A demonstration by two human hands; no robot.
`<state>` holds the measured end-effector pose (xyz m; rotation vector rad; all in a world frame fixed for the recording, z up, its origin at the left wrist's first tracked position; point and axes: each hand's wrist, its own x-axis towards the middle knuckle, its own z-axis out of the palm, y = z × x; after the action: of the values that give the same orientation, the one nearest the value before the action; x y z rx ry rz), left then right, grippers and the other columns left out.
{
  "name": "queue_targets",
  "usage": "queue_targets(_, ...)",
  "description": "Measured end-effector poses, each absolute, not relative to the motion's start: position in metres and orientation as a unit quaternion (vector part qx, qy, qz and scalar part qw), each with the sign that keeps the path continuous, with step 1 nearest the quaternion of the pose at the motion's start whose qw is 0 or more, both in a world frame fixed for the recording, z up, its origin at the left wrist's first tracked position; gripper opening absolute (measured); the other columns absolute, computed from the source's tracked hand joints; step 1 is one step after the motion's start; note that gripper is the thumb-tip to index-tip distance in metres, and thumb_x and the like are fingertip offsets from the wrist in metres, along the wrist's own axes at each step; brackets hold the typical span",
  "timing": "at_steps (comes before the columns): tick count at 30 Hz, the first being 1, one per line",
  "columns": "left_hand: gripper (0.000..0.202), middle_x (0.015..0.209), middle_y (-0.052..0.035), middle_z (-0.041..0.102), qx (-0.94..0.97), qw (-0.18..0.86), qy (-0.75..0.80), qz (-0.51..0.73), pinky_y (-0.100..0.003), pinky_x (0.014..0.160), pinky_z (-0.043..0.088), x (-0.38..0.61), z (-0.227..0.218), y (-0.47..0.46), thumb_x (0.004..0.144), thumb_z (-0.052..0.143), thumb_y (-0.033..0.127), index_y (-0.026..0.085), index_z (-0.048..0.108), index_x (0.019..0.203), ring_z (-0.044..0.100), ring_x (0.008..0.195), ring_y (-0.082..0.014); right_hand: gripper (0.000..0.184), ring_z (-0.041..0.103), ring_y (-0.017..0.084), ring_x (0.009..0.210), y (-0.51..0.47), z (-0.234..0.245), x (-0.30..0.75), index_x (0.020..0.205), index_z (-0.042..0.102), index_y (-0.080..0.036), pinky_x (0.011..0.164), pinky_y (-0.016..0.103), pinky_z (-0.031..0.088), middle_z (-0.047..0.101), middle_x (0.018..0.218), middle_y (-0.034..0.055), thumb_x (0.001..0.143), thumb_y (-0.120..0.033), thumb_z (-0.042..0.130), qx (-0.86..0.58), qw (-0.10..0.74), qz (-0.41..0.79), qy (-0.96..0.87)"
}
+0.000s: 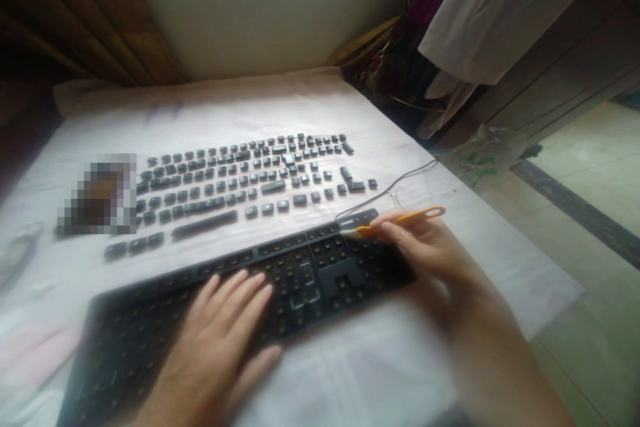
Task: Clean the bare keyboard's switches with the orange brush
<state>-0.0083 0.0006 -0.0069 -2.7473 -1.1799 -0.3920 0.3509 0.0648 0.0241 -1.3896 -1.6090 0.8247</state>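
A black keyboard with its keycaps off lies across the near part of the table. My left hand rests flat on its middle, fingers stretched out. In my right hand is a small brush with an orange handle and pale bristles. The bristles are at the keyboard's top edge, close to the printed label near the right end; whether they touch it I cannot tell. Beyond the keyboard, the loose black keycaps are laid out in rows, the long space bar among them.
A white cloth covers the table. From the keyboard's top a cable runs to the table's right edge. A pixelated object lies left of the keycaps, and pink cloth is at the near left. Clothes hang at the back right.
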Motion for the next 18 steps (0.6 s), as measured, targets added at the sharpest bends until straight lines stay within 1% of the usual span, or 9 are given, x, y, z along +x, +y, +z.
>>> queue_targets(5, 0.065, 0.149, -0.0078, 0.059, -0.909, 0.063, -0.389, -0.136, -0.047, 0.126, 0.022, -0.007, -0.005, 0.000, 0.094, 0.060, 0.052, 0.018, 0.049, 0.148, 0.051, 0.140, -0.0287, 0.042, 0.075, 0.022, 0.073, 0.065, 0.023, 0.346, 0.090, 0.078, -0.022, 0.071, 0.035, 0.064, 0.079, 0.082, 0.0056, 0.089, -0.063, 0.068, -0.543, 0.418, 0.338, -0.645)
queue_targets(9, 0.065, 0.149, -0.0079, 0.059, -0.909, 0.061, -0.387, -0.140, -0.045, 0.128, 0.018, -0.007, -0.004, 0.000, 0.093, 0.061, 0.052, 0.018, 0.050, 0.147, 0.050, 0.142, -0.0285, 0.042, 0.075, 0.021, 0.068, 0.063, 0.029, 0.344, 0.089, 0.077, -0.023, 0.069, 0.036, 0.065, 0.079, 0.081, 0.0051, 0.086, -0.065, 0.072, -0.548, 0.491, 0.309, -0.602)
queue_targets(11, 0.067, 0.150, -0.0080, 0.058, -0.910, 0.060, -0.387, -0.137, -0.046, 0.128, 0.019, -0.008, -0.005, 0.000, 0.092, 0.062, 0.053, 0.018, 0.049, 0.149, 0.050, 0.142, -0.0288, 0.043, 0.074, 0.021, 0.064, 0.063, 0.031, 0.345, 0.086, 0.077, -0.023, 0.066, 0.037, 0.065, 0.078, 0.080, 0.0049, 0.084, -0.066, 0.073, -0.567, 0.518, 0.282, -0.575)
queue_targets(15, 0.069, 0.150, -0.0074, 0.058, -0.907, 0.052, -0.395, -0.136, -0.050, 0.125, 0.026, -0.010, -0.008, 0.000, 0.092, 0.062, 0.054, 0.021, 0.047, 0.151, 0.051, 0.140, -0.0299, 0.049, 0.070, 0.020, 0.059, 0.065, 0.032, 0.350, 0.080, 0.077, -0.023, 0.062, 0.035, 0.062, 0.072, 0.065, 0.0028, 0.082, -0.072, 0.071, -0.598, 0.514, 0.251, -0.561)
queue_targets(18, 0.069, 0.149, -0.0084, 0.060, -0.907, 0.052, -0.392, -0.142, -0.050, 0.125, 0.027, -0.010, -0.008, 0.001, 0.092, 0.063, 0.053, 0.020, 0.048, 0.150, 0.052, 0.140, -0.0305, 0.052, 0.068, 0.019, 0.059, 0.066, 0.030, 0.353, 0.079, 0.077, -0.023, 0.061, 0.033, 0.060, 0.071, 0.064, 0.0022, 0.080, -0.074, 0.070, -0.602, 0.515, 0.245, -0.559)
